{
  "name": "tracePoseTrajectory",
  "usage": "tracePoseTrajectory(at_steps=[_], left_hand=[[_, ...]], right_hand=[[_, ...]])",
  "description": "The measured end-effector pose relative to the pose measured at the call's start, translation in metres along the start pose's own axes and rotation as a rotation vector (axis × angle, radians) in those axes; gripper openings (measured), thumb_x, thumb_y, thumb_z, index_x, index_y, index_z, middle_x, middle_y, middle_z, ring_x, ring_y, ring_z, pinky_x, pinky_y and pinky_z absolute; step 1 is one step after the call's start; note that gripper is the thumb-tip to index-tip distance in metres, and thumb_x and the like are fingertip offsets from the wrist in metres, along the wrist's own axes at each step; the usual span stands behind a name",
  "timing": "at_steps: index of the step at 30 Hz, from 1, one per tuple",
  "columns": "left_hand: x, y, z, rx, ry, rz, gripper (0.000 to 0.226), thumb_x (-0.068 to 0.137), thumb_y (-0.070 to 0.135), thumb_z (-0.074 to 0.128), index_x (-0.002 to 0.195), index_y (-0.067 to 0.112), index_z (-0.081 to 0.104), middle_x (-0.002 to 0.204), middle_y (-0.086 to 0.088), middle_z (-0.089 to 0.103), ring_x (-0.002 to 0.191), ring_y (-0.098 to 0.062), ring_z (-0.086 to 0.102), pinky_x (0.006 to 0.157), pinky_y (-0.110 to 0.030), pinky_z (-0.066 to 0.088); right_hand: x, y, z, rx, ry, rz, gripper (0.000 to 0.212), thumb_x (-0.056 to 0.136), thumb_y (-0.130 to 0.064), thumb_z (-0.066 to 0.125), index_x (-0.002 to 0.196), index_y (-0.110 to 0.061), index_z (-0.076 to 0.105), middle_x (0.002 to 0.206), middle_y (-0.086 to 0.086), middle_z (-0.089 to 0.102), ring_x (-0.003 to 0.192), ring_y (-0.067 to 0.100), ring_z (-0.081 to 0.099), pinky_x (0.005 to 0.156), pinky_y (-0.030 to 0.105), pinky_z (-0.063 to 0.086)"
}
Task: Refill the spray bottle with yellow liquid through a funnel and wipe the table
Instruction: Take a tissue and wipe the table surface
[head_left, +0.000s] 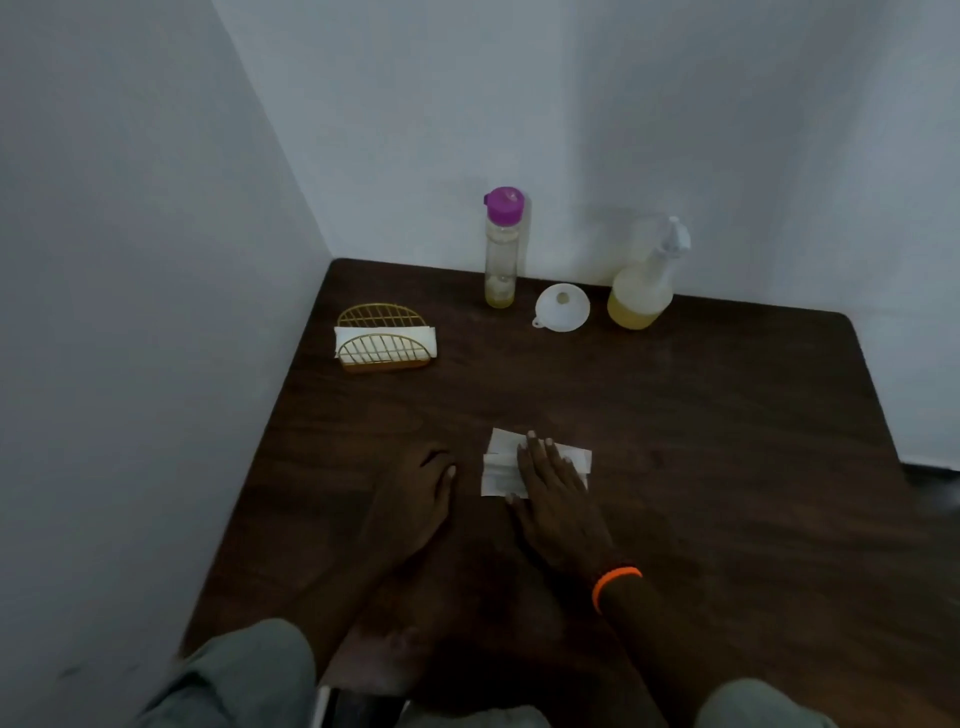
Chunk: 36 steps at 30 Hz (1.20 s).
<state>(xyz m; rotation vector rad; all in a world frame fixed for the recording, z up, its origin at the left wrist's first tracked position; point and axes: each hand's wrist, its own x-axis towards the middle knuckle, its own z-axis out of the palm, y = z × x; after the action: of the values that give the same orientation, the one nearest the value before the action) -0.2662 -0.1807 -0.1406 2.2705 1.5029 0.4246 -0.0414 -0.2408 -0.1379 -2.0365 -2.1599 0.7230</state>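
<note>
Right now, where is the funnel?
In the head view the funnel sits on the far side of the table, mouth up, between the purple-capped bottle and the spray bottle, clear of both hands.

Both arms reach out toward 12 o'clock. The left hand (423, 480) lies flat, palm down, fingers together. The right hand (553, 480) sits just beside it at 3 o'clock, flat too, fingers spread a bit (an orange band (615, 584) goes around that wrist). Grey sleeves cover both upper arms.
</note>
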Motion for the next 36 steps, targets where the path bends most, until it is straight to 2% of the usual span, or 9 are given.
tracePoseTrajectory(at_steps=[5,11,13,16,18,20,24,30,36], left_hand=[[-0.022,-0.034,-0.006,0.096,0.011,-0.052,0.043,0.099,0.028,0.038,0.129,0.007,0.062,0.135,-0.013,0.059,0.121,-0.025,0.059,0.107,-0.029,0.039],[-0.038,-0.051,-0.009,0.155,-0.008,0.023,0.056,0.096,0.032,0.044,0.131,-0.01,0.053,0.138,-0.027,0.053,0.129,-0.038,0.05,0.119,-0.032,0.021],[-0.039,-0.046,-0.009,0.177,-0.056,0.042,0.073,0.103,0.048,0.016,0.135,-0.007,0.051,0.142,-0.026,0.05,0.13,-0.039,0.051,0.119,-0.025,0.006],[-0.044,-0.044,0.004,0.16,-0.077,0.029,0.112,0.079,0.063,-0.026,0.145,0.004,0.042,0.153,-0.018,0.038,0.141,-0.034,0.038,0.112,-0.014,-0.014],[-0.045,-0.033,0.003,0.173,-0.126,0.008,0.095,0.092,0.058,-0.015,0.146,0.004,0.041,0.154,-0.017,0.037,0.142,-0.032,0.036,0.116,-0.019,-0.009],[-0.046,-0.023,0.001,0.178,-0.133,0.0,0.059,0.103,0.035,0.02,0.144,0.002,0.045,0.152,-0.018,0.04,0.141,-0.031,0.039,0.12,-0.025,0.004],[-0.037,-0.017,0.012,0.199,-0.062,0.064,0.05,0.093,0.013,0.048,0.142,0.007,0.049,0.152,-0.016,0.041,0.141,-0.03,0.039,0.119,-0.035,0.025],[-0.022,0.0,0.009,0.232,-0.074,0.037,0.048,0.095,0.013,0.055,0.143,0.01,0.05,0.152,-0.014,0.041,0.142,-0.029,0.038,0.117,-0.039,0.029],[-0.032,-0.017,0.009,0.201,-0.054,0.02,0.047,0.094,0.009,0.054,0.141,0.009,0.051,0.15,-0.016,0.043,0.141,-0.031,0.039,0.117,-0.041,0.033]], right_hand=[[0.019,-0.035,0.027,-0.075,-0.01,0.02,0.076,0.101,-0.059,0.017,0.159,-0.014,-0.001,0.166,0.008,-0.011,0.154,0.025,-0.011,0.125,0.048,0.0],[0.034,-0.093,0.058,-0.154,-0.107,-0.207,0.074,0.101,-0.057,0.021,0.159,-0.012,0.01,0.167,0.012,0.0,0.154,0.031,-0.005,0.123,0.056,0.008],[0.032,-0.096,0.063,-0.202,-0.123,-0.265,0.073,0.102,-0.056,0.017,0.159,-0.011,0.007,0.167,0.012,0.002,0.155,0.03,-0.002,0.122,0.056,0.012],[0.025,-0.082,0.053,-0.206,-0.095,-0.289,0.073,0.102,-0.058,0.017,0.159,-0.012,0.005,0.167,0.008,0.002,0.155,0.024,-0.002,0.125,0.05,0.011],[0.015,-0.063,0.047,-0.183,-0.075,-0.259,0.076,0.101,-0.061,0.018,0.159,-0.016,-0.001,0.167,0.004,-0.005,0.154,0.019,-0.008,0.126,0.045,0.004],[0.002,-0.039,0.041,-0.172,-0.042,-0.193,0.078,0.1,-0.064,0.018,0.159,-0.018,-0.002,0.167,0.002,-0.008,0.154,0.017,-0.01,0.126,0.045,0.005],[-0.036,0.017,0.027,-0.137,0.003,0.026,0.08,0.099,-0.067,0.018,0.159,-0.02,-0.006,0.167,-0.002,-0.012,0.154,0.013,-0.013,0.127,0.04,0.005],[-0.094,0.076,0.007,-0.101,0.007,0.246,0.081,0.098,-0.068,0.016,0.157,-0.022,-0.015,0.164,-0.004,-0.023,0.151,0.013,-0.022,0.126,0.038,-0.004],[-0.082,0.045,0.021,-0.092,0.023,0.222,0.089,0.094,-0.073,0.011,0.157,-0.018,-0.016,0.164,0.0,-0.024,0.152,0.02,-0.022,0.126,0.047,-0.002]])
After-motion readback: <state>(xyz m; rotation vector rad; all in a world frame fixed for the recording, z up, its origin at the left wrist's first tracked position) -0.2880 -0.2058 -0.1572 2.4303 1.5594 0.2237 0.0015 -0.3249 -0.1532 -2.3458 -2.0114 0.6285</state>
